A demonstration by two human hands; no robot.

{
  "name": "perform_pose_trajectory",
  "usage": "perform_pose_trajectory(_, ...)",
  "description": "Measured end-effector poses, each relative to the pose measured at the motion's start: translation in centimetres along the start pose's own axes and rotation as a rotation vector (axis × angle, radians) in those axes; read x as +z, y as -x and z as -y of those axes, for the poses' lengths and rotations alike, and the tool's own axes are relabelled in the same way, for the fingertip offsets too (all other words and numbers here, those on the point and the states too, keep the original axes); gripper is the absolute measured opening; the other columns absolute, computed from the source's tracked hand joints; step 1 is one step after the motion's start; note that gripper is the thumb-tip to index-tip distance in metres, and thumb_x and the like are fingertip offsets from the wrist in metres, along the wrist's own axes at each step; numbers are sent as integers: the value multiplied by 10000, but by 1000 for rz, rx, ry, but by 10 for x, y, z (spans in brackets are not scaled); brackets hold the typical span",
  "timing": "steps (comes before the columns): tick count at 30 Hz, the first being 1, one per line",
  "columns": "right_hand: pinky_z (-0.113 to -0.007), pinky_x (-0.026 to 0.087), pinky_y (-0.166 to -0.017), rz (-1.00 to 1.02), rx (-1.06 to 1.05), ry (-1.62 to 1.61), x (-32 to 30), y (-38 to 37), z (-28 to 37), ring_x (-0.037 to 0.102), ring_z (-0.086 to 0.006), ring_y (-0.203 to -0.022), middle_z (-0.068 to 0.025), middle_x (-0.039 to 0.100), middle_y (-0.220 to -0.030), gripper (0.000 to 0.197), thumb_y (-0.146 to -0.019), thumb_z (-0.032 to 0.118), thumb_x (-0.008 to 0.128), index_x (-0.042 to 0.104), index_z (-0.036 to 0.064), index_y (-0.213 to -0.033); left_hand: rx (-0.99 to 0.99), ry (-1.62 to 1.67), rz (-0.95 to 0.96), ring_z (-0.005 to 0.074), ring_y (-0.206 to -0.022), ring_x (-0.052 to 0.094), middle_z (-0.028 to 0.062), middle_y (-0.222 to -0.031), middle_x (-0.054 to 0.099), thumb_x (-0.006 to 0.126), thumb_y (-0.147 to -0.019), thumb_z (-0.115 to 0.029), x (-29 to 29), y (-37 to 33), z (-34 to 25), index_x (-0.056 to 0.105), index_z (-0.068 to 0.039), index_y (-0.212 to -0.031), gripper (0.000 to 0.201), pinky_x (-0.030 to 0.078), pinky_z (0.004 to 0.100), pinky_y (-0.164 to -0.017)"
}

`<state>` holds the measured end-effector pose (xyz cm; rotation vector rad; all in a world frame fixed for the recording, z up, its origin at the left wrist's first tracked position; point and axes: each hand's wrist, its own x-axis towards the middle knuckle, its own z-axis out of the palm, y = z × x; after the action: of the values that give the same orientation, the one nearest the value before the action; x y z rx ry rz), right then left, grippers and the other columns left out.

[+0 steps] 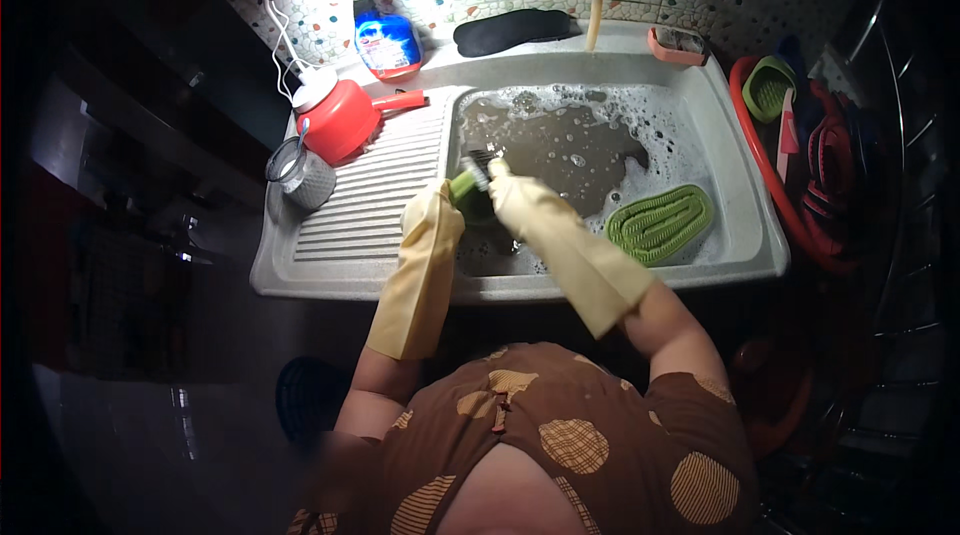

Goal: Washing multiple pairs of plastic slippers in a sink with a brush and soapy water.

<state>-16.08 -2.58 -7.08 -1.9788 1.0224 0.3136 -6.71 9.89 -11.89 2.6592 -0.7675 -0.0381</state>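
Both my hands wear long cream rubber gloves and meet over the near left part of the water-filled sink (pixel 735 205). My left hand (pixel 430 203) is closed on a green piece of footwear (pixel 464 184), mostly hidden by the gloves and murky water. In my right hand (pixel 512 193) is a small scrub brush (pixel 477 167), its dark bristles close against the green piece. To the right, a green ridged shoe (pixel 660 225) lies sole up in the shallow suds, touched by neither hand.
Left of the water is a ribbed washboard (pixel 375 197), with a red dipper (pixel 342 120) and a grey jar (pixel 303 178). Along the back stand a blue spray bottle (pixel 388 43), a black insole (pixel 512 32) and a pink soap dish (pixel 677 46). A red basin (pixel 765 160) holds more footwear.
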Motion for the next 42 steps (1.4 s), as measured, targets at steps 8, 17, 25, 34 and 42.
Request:
perform_pose_trajectory(8,-465,370,-1050,89,-253,27,47,-15,9,513,-348,-1247,-239,542,-1309,714,-986,566,133,533,67,-1304,-66,174,-7,415,-864,644,233,-891,670,480,-867,-120,-18,15,10,669,-70,-979,225,501,462,-782)
perform_pose_trajectory(17,-409,465,-817,89,-178,98,26,-9,14,624,-317,-844,-192,651,-1077,667,-997,562,146,619,120,-1159,-67,60,-5,407,-887,643,221,-897,674,503,-849,-116,-15,11,12,665,-63,-951,198,497,447,-779)
perform_pose_trajectory(25,-432,420,-913,-122,-89,34,13,-72,-29,624,-293,-977,-113,686,-1008,574,-996,496,230,675,143,-1077,-50,31,-22,408,-913,639,236,-919,671,395,-927,-138,-10,8,9,661,-26,-1022,304,493,455,-807)
perform_pose_trajectory(34,-363,512,-616,-161,25,-275,63,-213,-105,658,-300,-785,-158,676,-946,451,-1011,380,289,641,102,-1061,-42,108,31,394,-963,636,245,-984,665,438,-863,-106,-9,11,-18,652,-38,-1064,301,497,446,-833)
perform_pose_trajectory(42,-431,437,-955,135,-218,70,11,38,16,601,-376,-1073,-217,605,-1207,613,-989,538,204,562,136,-1282,-82,62,57,408,-918,641,238,-930,671,399,-943,-202,-22,8,-1,664,-53,-1012,311,501,457,-807)
